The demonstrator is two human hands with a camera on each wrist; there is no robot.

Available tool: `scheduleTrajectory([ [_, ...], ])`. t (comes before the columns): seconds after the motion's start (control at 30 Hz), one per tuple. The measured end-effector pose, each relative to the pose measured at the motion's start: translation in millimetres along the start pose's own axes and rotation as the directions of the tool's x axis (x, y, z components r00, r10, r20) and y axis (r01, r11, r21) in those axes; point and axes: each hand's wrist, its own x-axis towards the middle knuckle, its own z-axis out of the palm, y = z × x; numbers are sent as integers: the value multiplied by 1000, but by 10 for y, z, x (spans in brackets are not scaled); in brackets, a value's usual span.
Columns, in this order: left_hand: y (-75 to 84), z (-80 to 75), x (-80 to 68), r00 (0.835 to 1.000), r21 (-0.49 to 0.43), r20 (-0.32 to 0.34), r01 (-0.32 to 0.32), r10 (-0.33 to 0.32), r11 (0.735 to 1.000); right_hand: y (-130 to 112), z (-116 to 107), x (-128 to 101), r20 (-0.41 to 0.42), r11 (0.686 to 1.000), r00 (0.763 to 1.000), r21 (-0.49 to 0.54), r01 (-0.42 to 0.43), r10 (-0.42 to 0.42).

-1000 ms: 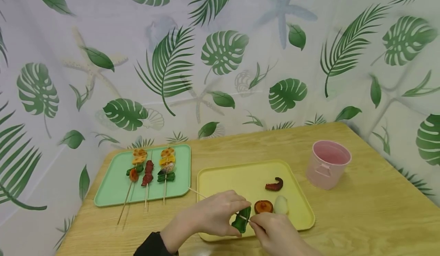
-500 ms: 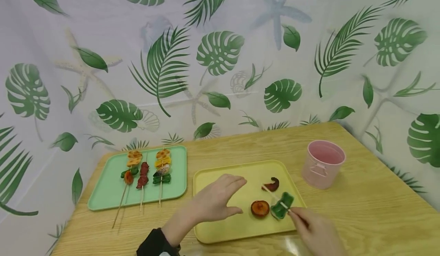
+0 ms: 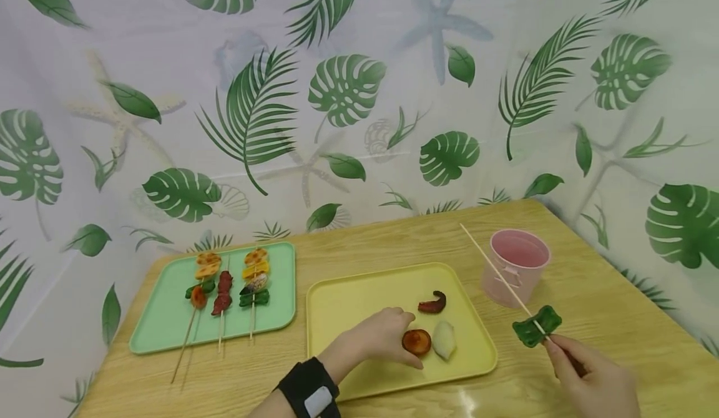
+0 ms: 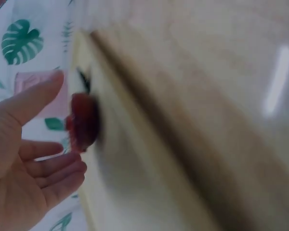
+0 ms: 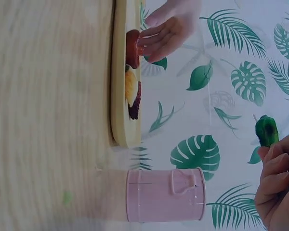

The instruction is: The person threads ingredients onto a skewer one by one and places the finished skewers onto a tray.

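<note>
My right hand (image 3: 597, 377) pinches a thin wooden skewer (image 3: 494, 269) near its lower end, above the table right of the yellow tray. A green pepper piece (image 3: 537, 326) is threaded on it, just above the fingertips. My left hand (image 3: 382, 341) reaches over the yellow tray (image 3: 359, 287), thumb and fingers spread beside a brown mushroom cap (image 3: 417, 342). In the left wrist view the mushroom (image 4: 84, 122) lies close to the fingertips; contact cannot be told. Next to it lie a pale, oval food piece (image 3: 444, 340) and a dark red curled tentacle piece (image 3: 432, 303).
A green tray (image 3: 163, 318) at the left holds several items: a red meat skewer (image 3: 223, 293) and two mixed skewers, one overhanging the front edge. A pink bucket (image 3: 513, 265) stands right of the yellow tray. A leaf-patterned curtain (image 3: 337, 93) hangs behind.
The right hand has carried the skewer with the pepper piece rightward off the yellow tray. My left hand has let go of the pepper and come down beside the mushroom.
</note>
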Motion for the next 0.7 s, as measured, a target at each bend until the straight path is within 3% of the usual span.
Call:
scheduleTrajectory([
  [0.2,59,184,49,998,-1,-60,28,-28,1000,10,87,-115,56,998,997,5,57,-58],
  [0.47,-35,208,19,983,-183,-148,80,-108,980,-12,191,-187,119,996,989,1,88,-88],
  [0.57,-125,142,-47,960,-296,-232,84,-157,951,-36,195,-203,115,996,989,-3,90,-89],
  [0.7,-264,-47,-215,908,-412,-349,75,-234,908,-111,213,-215,111,996,990,6,90,-90],
])
